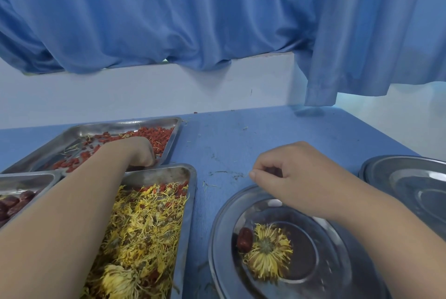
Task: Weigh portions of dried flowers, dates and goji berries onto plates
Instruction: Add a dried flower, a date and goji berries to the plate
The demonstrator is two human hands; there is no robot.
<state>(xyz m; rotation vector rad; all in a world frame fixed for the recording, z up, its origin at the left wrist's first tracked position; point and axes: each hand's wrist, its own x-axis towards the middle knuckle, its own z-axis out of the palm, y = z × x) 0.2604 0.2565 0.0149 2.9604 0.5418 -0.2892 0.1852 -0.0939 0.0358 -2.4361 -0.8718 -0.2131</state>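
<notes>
My left hand (138, 151) reaches into the far steel tray (72, 133) of red goji berries (154, 134), fingers curled down into the berries at its near right corner. My right hand (292, 175) hovers over the far rim of a round steel plate (222, 238), fingers pinched together; what they pinch is hidden. On that plate lie a yellow dried flower (268, 250) and a dark red date (245, 239). A nearer tray (190, 202) holds loose dried yellow flowers (144, 226). Dates (12, 204) fill a tray at the left edge.
Another round steel plate (410, 185) sits at the right edge of the blue table (241, 144). Flower bits are scattered on the table between trays and plates. A white wall and hanging blue curtains (193, 21) close off the back.
</notes>
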